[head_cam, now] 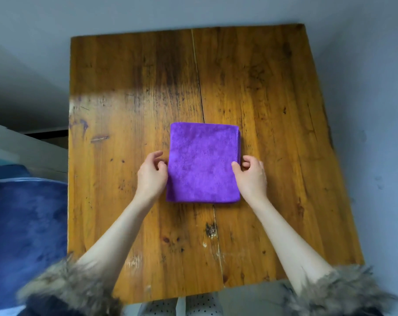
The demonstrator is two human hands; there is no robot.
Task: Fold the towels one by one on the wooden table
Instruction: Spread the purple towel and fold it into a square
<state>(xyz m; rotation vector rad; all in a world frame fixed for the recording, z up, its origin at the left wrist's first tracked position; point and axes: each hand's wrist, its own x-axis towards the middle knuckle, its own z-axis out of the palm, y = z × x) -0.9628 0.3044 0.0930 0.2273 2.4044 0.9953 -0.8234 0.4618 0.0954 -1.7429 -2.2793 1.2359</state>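
Observation:
A purple towel (pixel 203 163) lies folded into a neat rectangle in the middle of the wooden table (pixel 125 87). My left hand (pixel 151 173) sits at the towel's left edge with fingers loosely curled, fingertips at the cloth. My right hand (pixel 252 173) is at the right edge, thumb on top of the towel and fingers curled round the stitched side.
A blue soft surface (pixel 24 224), perhaps a cushion or bedding, lies left of the table beside a white ledge (pixel 22 144). Fur-trimmed sleeves (pixel 65 288) frame the near table edge. Grey floor surrounds the table.

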